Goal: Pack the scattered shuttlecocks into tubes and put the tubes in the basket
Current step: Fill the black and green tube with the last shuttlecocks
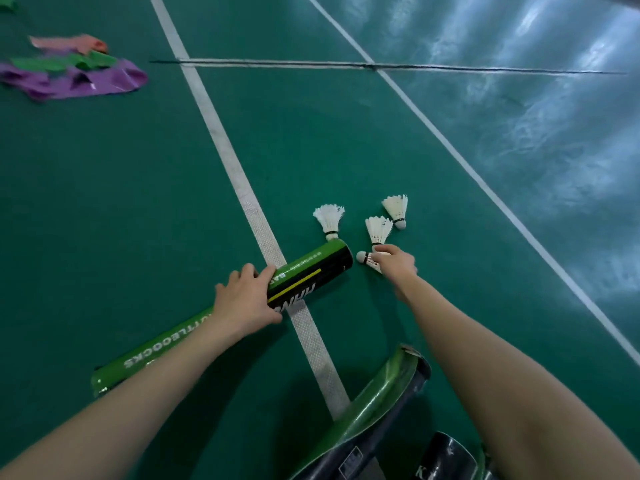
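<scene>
Now: left hand (246,299) wrapped round green tube (311,270) mid-length. Right hand (394,263) pinching shuttlecock (366,259) just beside tube's far end; three loose shuttlecocks (329,220) just beyond that end.

Mid part of the green tube (311,271) is under the left hand (247,299), so the lettering reads only in bits. The right hand (394,263) hides the feathers of the shuttlecock (363,258) it pinches; only the cork shows. Two more tubes (381,400) cut off at btm edge. Coloured strips (76,74) top left are blurred, can't tell what they are.
</scene>
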Motion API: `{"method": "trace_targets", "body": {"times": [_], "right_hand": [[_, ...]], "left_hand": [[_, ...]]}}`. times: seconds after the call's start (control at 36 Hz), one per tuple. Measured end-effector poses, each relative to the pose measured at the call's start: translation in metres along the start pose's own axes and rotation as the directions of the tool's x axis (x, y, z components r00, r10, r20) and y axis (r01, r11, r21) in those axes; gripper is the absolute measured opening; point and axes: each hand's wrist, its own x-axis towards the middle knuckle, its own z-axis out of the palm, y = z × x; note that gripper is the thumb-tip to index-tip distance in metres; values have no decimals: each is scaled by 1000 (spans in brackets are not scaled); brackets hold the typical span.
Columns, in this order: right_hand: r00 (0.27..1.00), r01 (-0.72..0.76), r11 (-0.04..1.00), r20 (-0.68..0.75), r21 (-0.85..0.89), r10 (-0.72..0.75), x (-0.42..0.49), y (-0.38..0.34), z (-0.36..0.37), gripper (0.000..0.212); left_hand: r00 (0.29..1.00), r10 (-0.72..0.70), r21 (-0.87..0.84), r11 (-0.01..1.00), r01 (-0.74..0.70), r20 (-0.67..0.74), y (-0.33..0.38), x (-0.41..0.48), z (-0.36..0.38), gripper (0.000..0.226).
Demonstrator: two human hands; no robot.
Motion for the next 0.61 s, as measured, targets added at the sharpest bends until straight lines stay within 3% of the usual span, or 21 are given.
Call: {"method": "trace_targets", "body": {"times": [0.14, 0.25, 0.39, 0.61], "right_hand": [[992, 29, 995, 118, 92, -40, 23, 11, -5, 35], [981, 190, 978, 24, 85, -193, 22, 22, -18, 22], [916, 402, 910, -39, 105, -400, 12, 28, -44, 10], [843, 513, 834, 65, 206, -534, -11, 36, -45, 32]], "left_hand": [[999, -4, 77, 997, 1, 36, 14, -4, 33, 91], [999, -32, 74, 997, 32, -6, 15, -2, 41, 88], [997, -65, 26, 997, 66, -52, 18, -3, 36, 88], [993, -11, 24, 1000, 14, -115, 18, -17, 31, 93]]}}
